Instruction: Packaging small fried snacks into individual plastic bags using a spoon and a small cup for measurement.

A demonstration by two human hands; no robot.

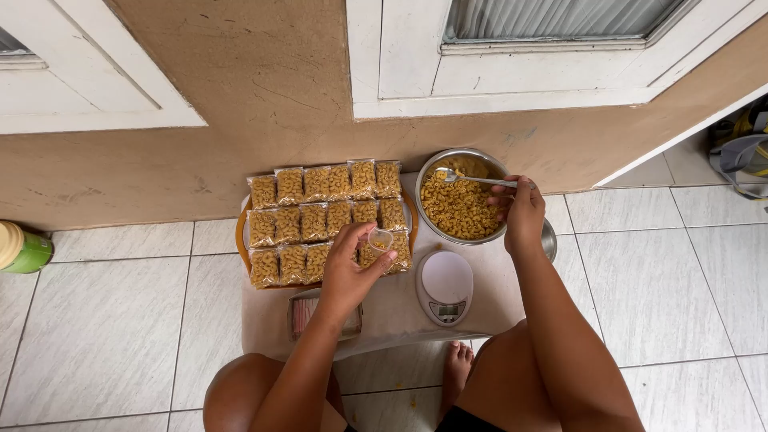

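Note:
My left hand (350, 268) holds a small clear plastic bag (381, 239) with a little macaroni in it, above the near right part of an orange tray (240, 240). On the tray lie several sealed bags of macaroni (320, 216) in rows. My right hand (520, 210) grips the handle of a metal spoon (472, 179), whose bowl rests at the far side of a steel bowl (459, 200) full of loose macaroni. A small white kitchen scale (446, 286) sits in front of the bowl, with nothing on it.
Everything stands on a low white surface (392, 308) over a tiled floor, close to a beige wall. A packet of bags (302, 314) lies under my left wrist. A green and cream container (22, 250) stands far left. My knees and a bare foot (456, 370) are below.

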